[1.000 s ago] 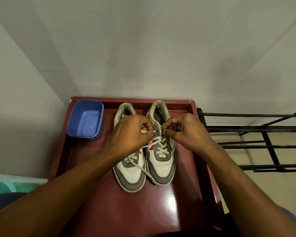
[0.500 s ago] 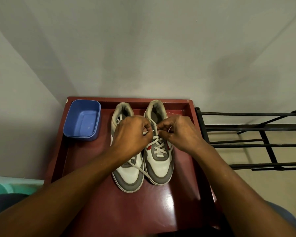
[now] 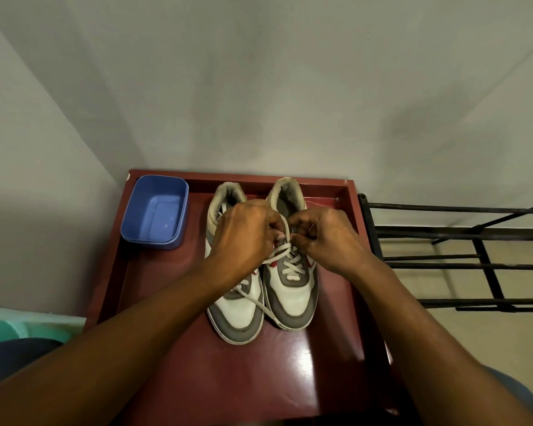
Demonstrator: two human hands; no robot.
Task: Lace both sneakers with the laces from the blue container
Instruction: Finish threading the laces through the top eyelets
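- A glossy dark red worktop (image 3: 290, 379) with a raised rim filled the middle of the view and carried everything in the task.
- A black metal rack (image 3: 486, 265) stood just beside its right edge.
- Two grey-and-white low sneakers sat side by side, touching, with their toes toward the person: the left sneaker (image 3: 237, 315) and the right sneaker (image 3: 293, 299).
- A blue rectangular plastic container (image 3: 154, 210) sat at the far left corner and looked empty, so both laces seemed to be out of it.
- The left hand (image 3: 243, 238) and right hand (image 3: 323, 238) met over the right sneaker's upper eyelets. The fingers of each hand were curled and pinching the lace.
- A flat off-white lace (image 3: 285, 250) crossed the right sneaker's lower eyelets, and one strand looped up between the hands.
- A loose strand (image 3: 259, 302) trailed over the left sneaker's toe. Which shoe it belonged to could not be told.
- The step in hand looked like threading the top eyelets of the right sneaker, late in the task.
- The next move probably called for feeding the tip through, pulling both ends even, then checking the left sneaker.
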